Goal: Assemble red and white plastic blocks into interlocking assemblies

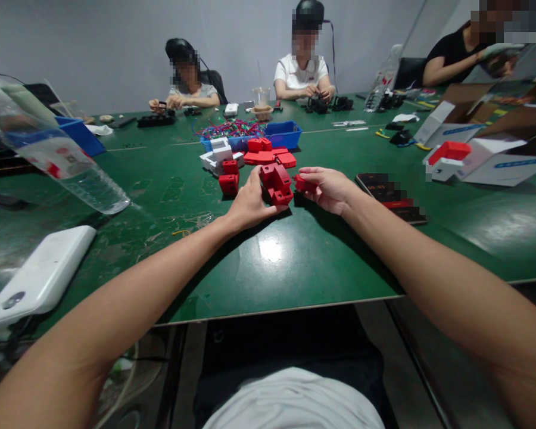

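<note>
Head view: the left hand (249, 202) clasps a notched red block (279, 182) in its fingers, the right hand (333, 189) pinching a smaller red piece (304, 184).

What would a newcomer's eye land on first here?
Bright red parts near the centre: a chunky block in the left hand, a smaller piece in the right hand, above the green table. Beyond them, tangled coloured wires show at a blue tray.
</note>
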A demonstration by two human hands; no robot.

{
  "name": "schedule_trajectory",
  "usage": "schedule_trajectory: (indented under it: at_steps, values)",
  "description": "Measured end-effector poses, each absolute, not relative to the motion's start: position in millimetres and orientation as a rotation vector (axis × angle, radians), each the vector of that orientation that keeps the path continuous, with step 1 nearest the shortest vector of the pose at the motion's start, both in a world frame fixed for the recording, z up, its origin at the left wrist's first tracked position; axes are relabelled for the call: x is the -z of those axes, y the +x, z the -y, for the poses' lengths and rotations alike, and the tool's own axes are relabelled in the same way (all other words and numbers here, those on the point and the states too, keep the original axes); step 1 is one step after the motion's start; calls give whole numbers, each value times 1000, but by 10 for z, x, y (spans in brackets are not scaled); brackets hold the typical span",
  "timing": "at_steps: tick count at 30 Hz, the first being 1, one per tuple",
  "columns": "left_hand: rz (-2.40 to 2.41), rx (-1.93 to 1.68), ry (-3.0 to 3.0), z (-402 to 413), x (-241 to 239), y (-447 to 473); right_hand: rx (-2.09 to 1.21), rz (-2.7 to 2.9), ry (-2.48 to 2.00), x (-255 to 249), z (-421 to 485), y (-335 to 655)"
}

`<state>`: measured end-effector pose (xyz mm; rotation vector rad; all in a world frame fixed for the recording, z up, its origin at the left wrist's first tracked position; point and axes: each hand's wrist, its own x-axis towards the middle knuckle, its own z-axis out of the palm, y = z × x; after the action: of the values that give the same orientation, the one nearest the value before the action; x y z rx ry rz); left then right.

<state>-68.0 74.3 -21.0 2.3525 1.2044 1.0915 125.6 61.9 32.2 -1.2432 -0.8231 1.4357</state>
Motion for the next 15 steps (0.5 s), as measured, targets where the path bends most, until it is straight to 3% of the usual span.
schedule_trajectory:
  at_steps: [15]
  values:
    - [-1188,-1097,2354,-744,209,-676,-1433,824,-1175,-275,-620,1249]
